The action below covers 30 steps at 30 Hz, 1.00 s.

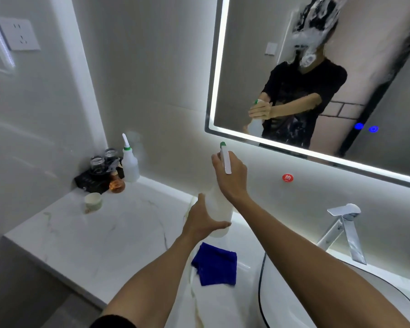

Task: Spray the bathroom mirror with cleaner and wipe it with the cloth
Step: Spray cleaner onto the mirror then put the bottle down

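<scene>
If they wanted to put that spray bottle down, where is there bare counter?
The widest bare stretch of marble countertop lies between the paper cup and the blue cloth. The back left corner is crowded: a black tray, glasses, an amber bottle and a second white bottle.

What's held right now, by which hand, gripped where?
One spray bottle, both hands: left hand grips its lower body, right hand wraps the neck at the trigger.

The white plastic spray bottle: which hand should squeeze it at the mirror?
Probably the right hand. It already grips the top of the white plastic spray bottle by its trigger, nearest the lit-edged bathroom mirror. The left hand only steadies the bottle's base.
</scene>
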Each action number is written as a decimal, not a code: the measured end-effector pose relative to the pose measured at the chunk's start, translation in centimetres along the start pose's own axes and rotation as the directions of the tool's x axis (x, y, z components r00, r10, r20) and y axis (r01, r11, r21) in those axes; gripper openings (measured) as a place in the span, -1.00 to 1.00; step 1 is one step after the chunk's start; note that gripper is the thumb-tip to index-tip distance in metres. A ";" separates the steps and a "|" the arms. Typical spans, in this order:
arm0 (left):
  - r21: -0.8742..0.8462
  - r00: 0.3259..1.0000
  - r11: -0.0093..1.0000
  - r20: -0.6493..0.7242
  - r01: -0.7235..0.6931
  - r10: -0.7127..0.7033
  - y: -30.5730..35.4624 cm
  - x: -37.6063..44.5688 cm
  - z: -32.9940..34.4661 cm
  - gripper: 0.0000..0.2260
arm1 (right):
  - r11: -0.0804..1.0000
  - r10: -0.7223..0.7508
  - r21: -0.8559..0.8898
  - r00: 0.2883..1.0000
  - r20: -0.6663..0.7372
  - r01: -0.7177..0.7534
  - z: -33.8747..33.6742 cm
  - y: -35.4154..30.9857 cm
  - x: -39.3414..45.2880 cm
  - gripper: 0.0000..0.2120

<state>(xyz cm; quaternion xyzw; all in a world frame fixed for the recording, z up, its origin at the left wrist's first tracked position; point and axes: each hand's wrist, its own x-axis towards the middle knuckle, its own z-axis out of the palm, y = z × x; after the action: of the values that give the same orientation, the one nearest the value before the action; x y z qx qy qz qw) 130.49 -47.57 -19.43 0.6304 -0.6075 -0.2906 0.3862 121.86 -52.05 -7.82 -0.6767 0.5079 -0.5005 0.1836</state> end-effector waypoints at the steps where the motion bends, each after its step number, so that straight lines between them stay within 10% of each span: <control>1: -0.005 1.000 1.000 -0.005 0.005 -0.005 -0.2 0.0 -0.1 -0.15 | 1.000 -0.009 0.003 1.000 0.013 0.009 0.1 0.1 -0.1 -0.77; 30: 0.312 0.955 0.922 0.111 0.229 -0.275 -12.6 3.0 4.1 -0.26 | 0.954 0.282 0.047 0.942 0.180 -0.295 9.9 12.8 -3.3 -0.72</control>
<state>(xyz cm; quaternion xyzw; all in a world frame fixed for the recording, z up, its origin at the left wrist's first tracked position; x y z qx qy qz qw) 134.21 -51.58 -31.89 0.7298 -0.5856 -0.2912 0.1991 124.05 -57.12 -23.37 -0.6282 0.5651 -0.4266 0.3226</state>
